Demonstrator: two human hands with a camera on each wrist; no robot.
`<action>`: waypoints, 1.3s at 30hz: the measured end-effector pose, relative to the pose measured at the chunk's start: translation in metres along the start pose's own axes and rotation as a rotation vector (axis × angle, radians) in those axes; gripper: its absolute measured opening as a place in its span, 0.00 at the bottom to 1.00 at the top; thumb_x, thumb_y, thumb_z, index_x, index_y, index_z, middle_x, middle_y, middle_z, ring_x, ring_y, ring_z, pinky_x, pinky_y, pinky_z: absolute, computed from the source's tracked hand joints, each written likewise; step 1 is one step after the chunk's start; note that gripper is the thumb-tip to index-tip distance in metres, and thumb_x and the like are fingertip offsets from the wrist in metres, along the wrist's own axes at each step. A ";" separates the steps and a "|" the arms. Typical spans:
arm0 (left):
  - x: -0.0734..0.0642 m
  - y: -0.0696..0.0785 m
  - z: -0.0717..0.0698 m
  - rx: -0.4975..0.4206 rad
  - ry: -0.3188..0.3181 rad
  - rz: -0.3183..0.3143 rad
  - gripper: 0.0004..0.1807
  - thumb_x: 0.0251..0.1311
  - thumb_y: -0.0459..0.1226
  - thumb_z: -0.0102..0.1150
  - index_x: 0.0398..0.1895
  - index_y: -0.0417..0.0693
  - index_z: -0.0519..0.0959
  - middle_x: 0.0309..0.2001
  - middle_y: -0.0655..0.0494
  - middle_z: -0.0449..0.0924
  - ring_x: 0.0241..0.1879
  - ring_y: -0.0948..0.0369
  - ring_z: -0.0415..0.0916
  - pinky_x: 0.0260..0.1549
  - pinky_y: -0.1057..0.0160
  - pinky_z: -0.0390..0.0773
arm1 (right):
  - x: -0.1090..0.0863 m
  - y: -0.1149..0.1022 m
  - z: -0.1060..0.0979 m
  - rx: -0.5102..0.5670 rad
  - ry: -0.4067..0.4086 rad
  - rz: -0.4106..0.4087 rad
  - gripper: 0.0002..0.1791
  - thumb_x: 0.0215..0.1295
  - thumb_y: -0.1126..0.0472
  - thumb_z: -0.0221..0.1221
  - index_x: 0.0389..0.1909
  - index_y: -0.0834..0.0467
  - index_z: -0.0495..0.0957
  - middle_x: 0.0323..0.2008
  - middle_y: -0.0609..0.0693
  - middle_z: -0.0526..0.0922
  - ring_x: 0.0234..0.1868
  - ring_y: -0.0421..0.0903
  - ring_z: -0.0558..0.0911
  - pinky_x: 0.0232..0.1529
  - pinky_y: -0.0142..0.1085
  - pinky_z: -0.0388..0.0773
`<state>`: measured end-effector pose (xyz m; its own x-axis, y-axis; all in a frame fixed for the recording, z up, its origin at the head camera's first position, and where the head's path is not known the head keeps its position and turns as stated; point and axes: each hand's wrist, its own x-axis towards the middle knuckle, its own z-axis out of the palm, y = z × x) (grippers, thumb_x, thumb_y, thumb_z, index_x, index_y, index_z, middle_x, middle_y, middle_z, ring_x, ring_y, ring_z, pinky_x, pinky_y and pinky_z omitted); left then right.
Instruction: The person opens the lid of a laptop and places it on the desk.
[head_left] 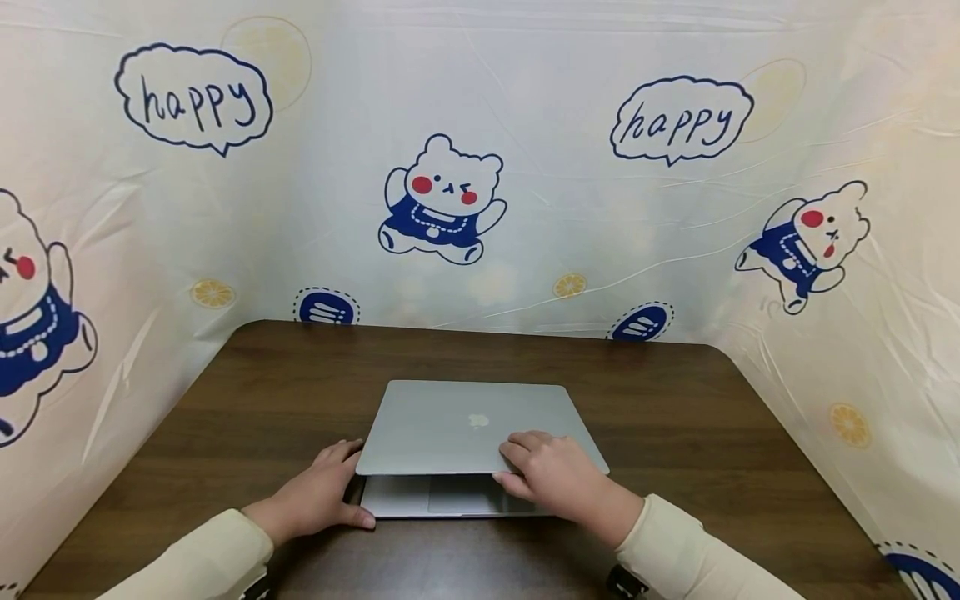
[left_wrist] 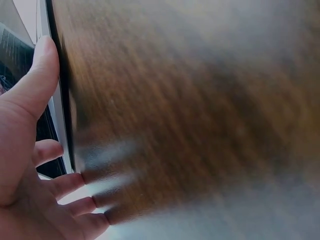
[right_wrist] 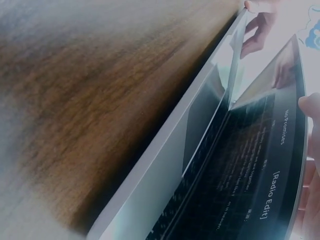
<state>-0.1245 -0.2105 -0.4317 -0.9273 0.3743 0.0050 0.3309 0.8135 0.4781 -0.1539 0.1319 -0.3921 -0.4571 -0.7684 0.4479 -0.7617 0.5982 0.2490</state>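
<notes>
**Brown table (head_left: 300, 375) bears part-open laptop (head_left: 450, 446)**

The silver lid (head_left: 450, 408) tilts above the base (head_left: 397, 497). The right hand (head_left: 558, 473) pinches the lid's front edge, right of centre; the left hand (head_left: 315, 493), loosely spread, touches the base's front left corner with its thumb, the laptop lying just to its right.

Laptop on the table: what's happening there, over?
Left hand touching laptop, left side. Right hand holding lid, front edge. Laptop partly open, screen lit. Nothing visibly blocking the lid.
</notes>
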 end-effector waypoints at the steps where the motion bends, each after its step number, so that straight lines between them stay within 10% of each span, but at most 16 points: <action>1: 0.000 0.000 0.000 0.001 0.000 0.000 0.54 0.35 0.57 0.75 0.63 0.33 0.69 0.63 0.28 0.64 0.64 0.29 0.56 0.57 0.34 0.63 | 0.000 0.000 0.000 -0.003 0.002 -0.001 0.16 0.62 0.47 0.62 0.40 0.55 0.84 0.38 0.48 0.86 0.39 0.43 0.85 0.28 0.37 0.82; 39: 0.003 0.003 -0.003 0.077 -0.043 -0.016 0.53 0.34 0.60 0.73 0.63 0.37 0.70 0.61 0.30 0.65 0.60 0.34 0.61 0.47 0.40 0.73 | 0.017 0.014 -0.013 -0.015 -0.013 0.026 0.15 0.60 0.48 0.63 0.40 0.54 0.84 0.37 0.47 0.86 0.37 0.42 0.85 0.29 0.36 0.81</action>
<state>-0.1271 -0.2078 -0.4274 -0.9249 0.3780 -0.0407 0.3297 0.8508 0.4091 -0.1663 0.1305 -0.3695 -0.4826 -0.7554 0.4433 -0.7426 0.6212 0.2502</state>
